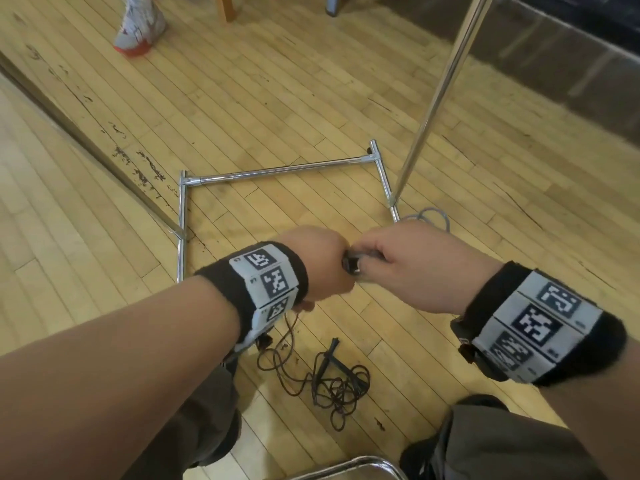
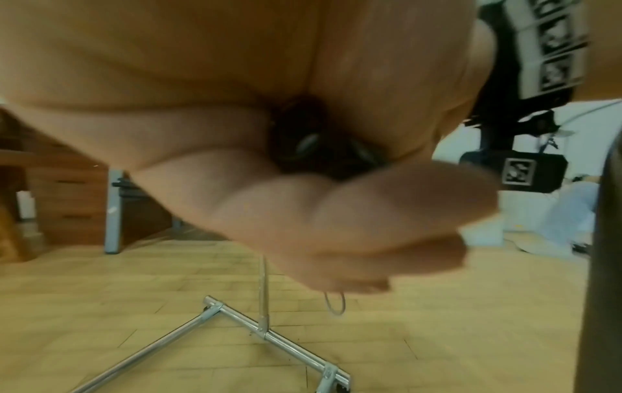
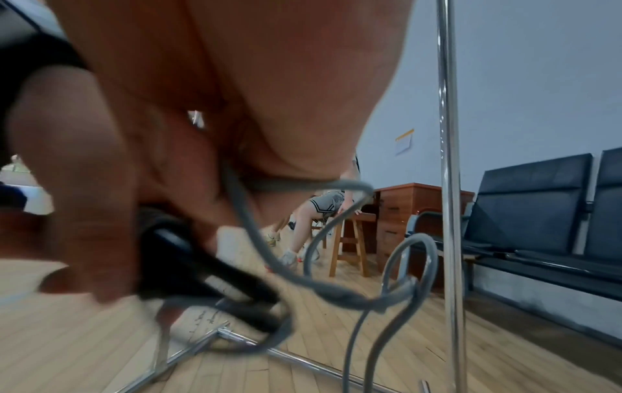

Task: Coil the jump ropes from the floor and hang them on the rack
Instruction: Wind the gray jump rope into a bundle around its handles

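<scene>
Grey jump rope (image 3: 340, 289) in both hands, no legible labels.

An indoor hall that looks like a gym or activity room with a waiting area. The floor (image 1: 277, 98) is pale, scuffed wooden strip boarding. A chrome garment rack (image 1: 284, 168) stands on it, with jump ropes (image 1: 332, 382) lying tangled beside its base. Along a plain grey wall (image 3: 538, 79) runs a row of dark padded bench seats (image 3: 538, 212). Nearby are a wooden desk with drawers (image 3: 403, 212), a wooden stool (image 3: 350, 239), and a seated person in sports shorts and trainers (image 3: 319, 212).
</scene>
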A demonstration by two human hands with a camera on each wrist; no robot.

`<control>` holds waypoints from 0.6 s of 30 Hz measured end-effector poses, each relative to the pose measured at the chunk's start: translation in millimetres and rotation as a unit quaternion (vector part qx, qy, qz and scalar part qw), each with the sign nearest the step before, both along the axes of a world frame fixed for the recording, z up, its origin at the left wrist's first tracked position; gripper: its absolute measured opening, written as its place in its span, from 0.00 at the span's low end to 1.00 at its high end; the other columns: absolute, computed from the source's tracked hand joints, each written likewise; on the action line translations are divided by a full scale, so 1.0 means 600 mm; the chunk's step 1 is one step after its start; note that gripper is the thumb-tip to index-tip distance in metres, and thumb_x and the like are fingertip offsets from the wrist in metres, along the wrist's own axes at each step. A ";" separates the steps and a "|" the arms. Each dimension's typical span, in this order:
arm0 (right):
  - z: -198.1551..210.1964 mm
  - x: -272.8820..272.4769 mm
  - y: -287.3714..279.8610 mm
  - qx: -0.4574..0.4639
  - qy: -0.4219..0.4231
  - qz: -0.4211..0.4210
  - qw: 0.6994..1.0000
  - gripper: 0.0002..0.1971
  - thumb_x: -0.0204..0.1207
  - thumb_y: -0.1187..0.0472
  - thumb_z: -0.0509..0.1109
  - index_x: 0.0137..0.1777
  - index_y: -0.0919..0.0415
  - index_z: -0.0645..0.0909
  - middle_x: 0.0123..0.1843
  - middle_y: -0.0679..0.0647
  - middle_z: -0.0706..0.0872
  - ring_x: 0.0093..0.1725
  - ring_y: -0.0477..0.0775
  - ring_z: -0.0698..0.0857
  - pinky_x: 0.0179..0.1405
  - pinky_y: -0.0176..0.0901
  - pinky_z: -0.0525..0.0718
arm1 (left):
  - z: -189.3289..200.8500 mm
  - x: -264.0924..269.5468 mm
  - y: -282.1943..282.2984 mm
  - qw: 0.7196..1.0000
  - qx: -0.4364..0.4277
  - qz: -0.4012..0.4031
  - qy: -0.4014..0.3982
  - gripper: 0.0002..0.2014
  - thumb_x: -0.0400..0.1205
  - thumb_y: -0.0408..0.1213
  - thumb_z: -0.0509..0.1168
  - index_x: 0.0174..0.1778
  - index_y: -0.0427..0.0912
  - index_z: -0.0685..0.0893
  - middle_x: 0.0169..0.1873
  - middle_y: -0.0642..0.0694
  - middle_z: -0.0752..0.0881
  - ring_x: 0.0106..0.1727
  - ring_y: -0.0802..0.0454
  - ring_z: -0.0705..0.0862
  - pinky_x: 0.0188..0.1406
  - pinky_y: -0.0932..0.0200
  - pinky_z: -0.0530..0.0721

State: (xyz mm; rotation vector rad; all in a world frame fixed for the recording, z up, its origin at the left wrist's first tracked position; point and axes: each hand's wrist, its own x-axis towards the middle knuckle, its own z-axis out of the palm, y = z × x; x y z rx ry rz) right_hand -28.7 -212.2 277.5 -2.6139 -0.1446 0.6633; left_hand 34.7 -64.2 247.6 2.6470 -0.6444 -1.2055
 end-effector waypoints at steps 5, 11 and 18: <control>-0.009 0.004 0.005 0.089 -0.080 -0.112 0.987 0.09 0.89 0.55 0.60 0.64 0.47 0.80 0.43 0.44 0.87 0.41 0.46 0.87 0.43 0.51 0.89 | -0.004 0.041 0.014 0.969 -0.142 0.195 0.052 0.06 0.89 0.41 0.66 0.54 0.43 0.84 0.37 0.41 0.93 0.30 0.45 0.95 0.25 0.55 0.90; -0.034 0.005 -0.015 0.196 0.040 -0.177 0.964 0.14 0.90 0.51 0.59 0.48 0.54 0.82 0.28 0.47 0.84 0.23 0.46 0.78 0.22 0.42 0.76 | 0.002 0.059 0.037 0.864 -0.316 0.316 0.231 0.09 0.86 0.37 0.74 0.58 0.39 0.85 0.39 0.41 0.91 0.32 0.45 0.91 0.27 0.56 0.90; -0.052 0.005 -0.029 0.252 0.102 -0.131 0.953 0.15 0.91 0.51 0.59 0.48 0.56 0.83 0.29 0.47 0.78 0.25 0.47 0.74 0.22 0.40 0.74 | 0.024 0.050 0.034 0.849 -0.393 0.241 0.260 0.16 0.82 0.55 0.73 0.48 0.44 0.84 0.33 0.41 0.84 0.22 0.49 0.78 0.15 0.63 0.75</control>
